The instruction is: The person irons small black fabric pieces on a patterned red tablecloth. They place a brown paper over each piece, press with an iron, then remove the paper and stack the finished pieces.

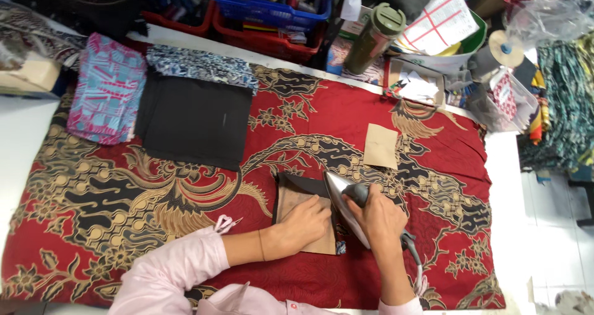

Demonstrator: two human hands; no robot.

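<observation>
Here, the left hand lies flat, fingers spread, on a small brown-and-black fabric piece atop the red patterned bench cloth, while the right hand grips a silver iron just beside it.

Iron right of folded piece

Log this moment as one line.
left hand: flat on brown piece | right hand: grips iron | iron: on piece's right edge | surface: red patterned cloth
</observation>
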